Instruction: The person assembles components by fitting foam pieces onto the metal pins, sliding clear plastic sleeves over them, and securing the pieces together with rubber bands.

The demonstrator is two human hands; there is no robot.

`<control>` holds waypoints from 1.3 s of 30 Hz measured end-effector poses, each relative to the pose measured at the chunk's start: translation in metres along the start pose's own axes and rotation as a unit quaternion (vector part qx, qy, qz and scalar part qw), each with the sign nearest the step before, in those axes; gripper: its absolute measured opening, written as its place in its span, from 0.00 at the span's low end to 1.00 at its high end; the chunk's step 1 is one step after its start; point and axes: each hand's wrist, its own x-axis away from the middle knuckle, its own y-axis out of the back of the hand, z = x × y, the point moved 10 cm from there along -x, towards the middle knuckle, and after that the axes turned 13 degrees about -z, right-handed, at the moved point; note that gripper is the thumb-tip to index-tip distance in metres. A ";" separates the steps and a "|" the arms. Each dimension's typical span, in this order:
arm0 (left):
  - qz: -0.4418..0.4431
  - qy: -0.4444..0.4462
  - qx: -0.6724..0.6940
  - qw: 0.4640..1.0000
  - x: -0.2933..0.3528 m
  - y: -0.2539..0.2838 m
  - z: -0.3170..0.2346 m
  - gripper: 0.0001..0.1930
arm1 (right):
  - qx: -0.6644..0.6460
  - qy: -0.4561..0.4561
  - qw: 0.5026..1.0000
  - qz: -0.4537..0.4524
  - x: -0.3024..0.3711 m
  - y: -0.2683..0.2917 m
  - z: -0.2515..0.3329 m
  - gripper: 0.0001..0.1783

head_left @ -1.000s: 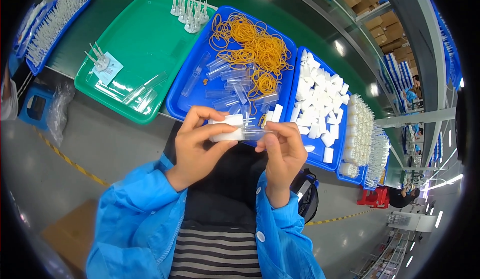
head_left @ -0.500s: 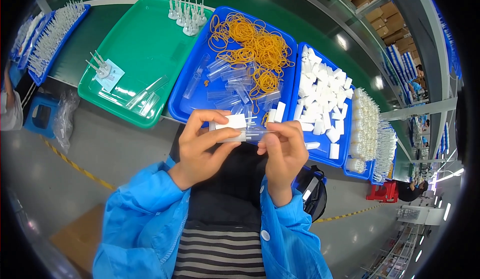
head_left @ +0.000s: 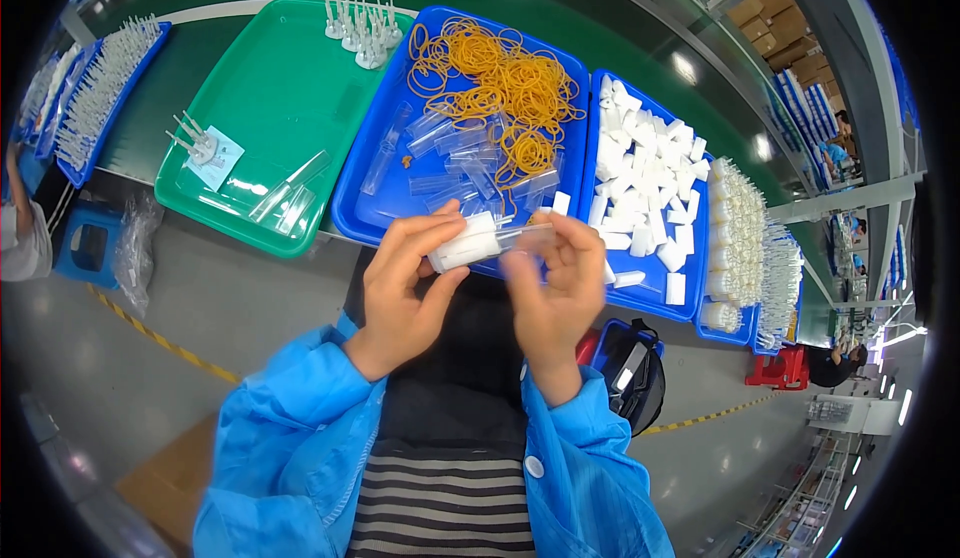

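White blocks (head_left: 468,246), probably light and soft, sit by the near edge of the blue tray (head_left: 364,208), clasped in our left grip (head_left: 402,280); we cannot tell whether our blurred right grip (head_left: 560,290) pinches the clear plastic (head_left: 522,238). We best hold their long sides gently.

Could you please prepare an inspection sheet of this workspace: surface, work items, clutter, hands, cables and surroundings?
Surface: green bench bearing a green tray and blue trays.
Work items: white pieces with a clear sleeve reaching rightward; exact fit unclear.
Clutter: tangled rubber bands and loose clear pieces share one blue tray; white blocks heaped in the next.
Hands: left hand holds the white pieces; right hand is at the sleeve's outer end, thumb blurred, grip uncertain.
Cables: nothing seen.
Surroundings: blue stool and clear bag at left; black backpack and red stool at right.
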 end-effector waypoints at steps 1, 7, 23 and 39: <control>0.001 -0.040 -0.043 0.998 0.002 -0.001 -0.005 0.23 | 0.085 0.106 0.991 -0.003 0.004 -0.011 0.024 0.33; 0.000 -0.190 -0.171 0.967 0.008 -0.007 -0.026 0.27 | 0.257 0.240 0.936 -0.032 0.016 -0.022 0.036 0.48; -0.067 -0.071 -0.082 0.992 -0.016 0.034 -0.007 0.23 | 0.275 0.252 0.927 0.031 -0.019 -0.007 0.017 0.21; -0.026 0.004 0.053 0.998 -0.008 0.031 -0.007 0.14 | 0.411 0.287 0.865 0.018 -0.035 -0.005 0.010 0.12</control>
